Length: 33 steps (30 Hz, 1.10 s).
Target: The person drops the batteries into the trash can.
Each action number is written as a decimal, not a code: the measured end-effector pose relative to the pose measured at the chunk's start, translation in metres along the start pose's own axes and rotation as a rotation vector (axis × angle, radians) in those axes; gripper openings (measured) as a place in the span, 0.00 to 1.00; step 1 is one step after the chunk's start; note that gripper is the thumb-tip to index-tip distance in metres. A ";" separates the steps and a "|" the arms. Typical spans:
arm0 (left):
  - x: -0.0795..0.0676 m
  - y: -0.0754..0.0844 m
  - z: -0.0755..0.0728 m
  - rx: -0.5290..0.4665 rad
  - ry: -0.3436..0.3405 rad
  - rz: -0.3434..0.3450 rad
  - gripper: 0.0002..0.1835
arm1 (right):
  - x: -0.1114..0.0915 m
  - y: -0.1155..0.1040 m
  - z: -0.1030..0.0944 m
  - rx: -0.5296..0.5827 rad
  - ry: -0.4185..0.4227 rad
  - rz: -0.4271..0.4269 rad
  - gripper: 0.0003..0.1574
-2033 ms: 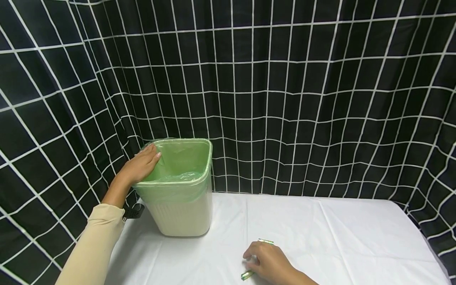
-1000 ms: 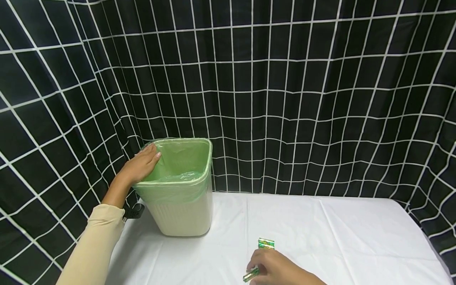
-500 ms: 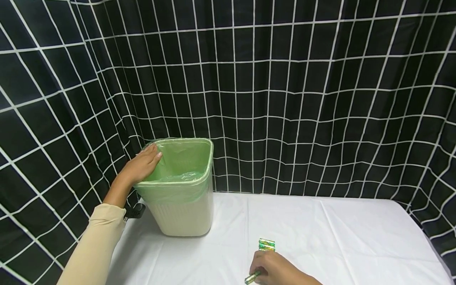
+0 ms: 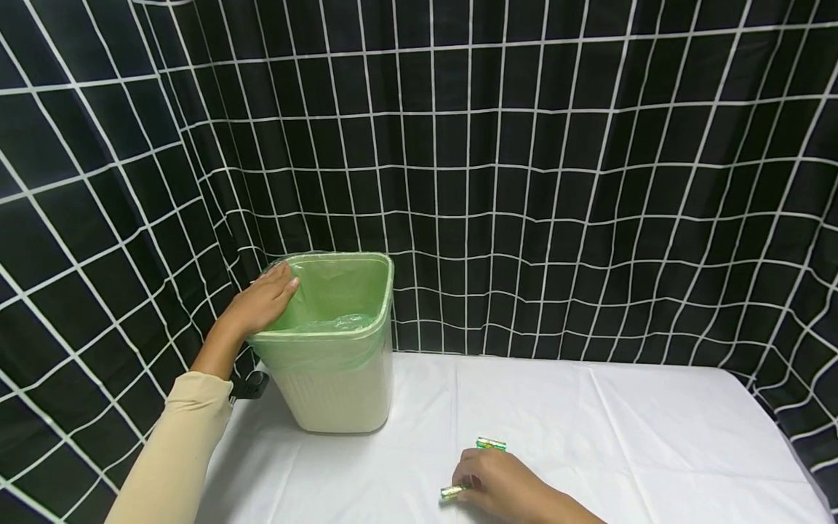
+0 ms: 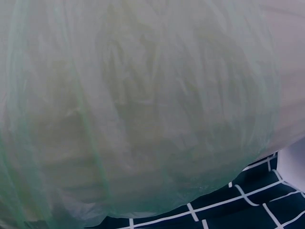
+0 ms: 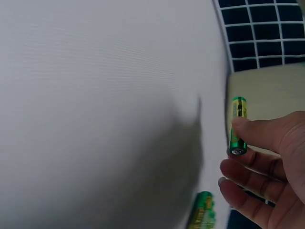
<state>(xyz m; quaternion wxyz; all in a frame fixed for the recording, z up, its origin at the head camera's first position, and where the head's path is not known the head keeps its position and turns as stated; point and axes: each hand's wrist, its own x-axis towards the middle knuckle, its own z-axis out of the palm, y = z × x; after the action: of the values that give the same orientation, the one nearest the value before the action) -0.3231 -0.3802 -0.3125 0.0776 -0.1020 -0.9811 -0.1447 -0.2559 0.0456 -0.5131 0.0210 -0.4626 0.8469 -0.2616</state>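
My right hand is low over the white cloth in the head view, pinching a small green-and-gold battery. In the right wrist view, the thumb presses this battery against the index finger, one metal end showing. Just beyond the hand lie more green batteries, partly hidden behind it; the right wrist view catches them at its bottom edge. My left hand rests with extended fingers on the left rim of a pale waste bin. A green plastic liner covers the bin's inside and rim.
A white cloth covers the table. Black curtains with a white grid stand behind and at the left side. The left wrist view is filled mostly by the liner hanging over the bin's outside.
My right hand, pinching the battery, first drew slightly back toward the near edge, then shifted forward and left, covering more of the lying batteries. My left hand stays on the bin rim.
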 end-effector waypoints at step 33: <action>-0.001 -0.001 0.000 -0.007 0.004 -0.002 0.34 | 0.057 -0.046 -0.092 -0.198 0.128 -0.132 0.06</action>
<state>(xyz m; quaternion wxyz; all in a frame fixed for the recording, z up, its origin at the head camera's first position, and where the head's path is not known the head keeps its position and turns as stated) -0.3223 -0.3808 -0.3131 0.0791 -0.1008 -0.9806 -0.1486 -0.2790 0.0193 -0.4006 -0.0965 -0.4996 0.8358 -0.2064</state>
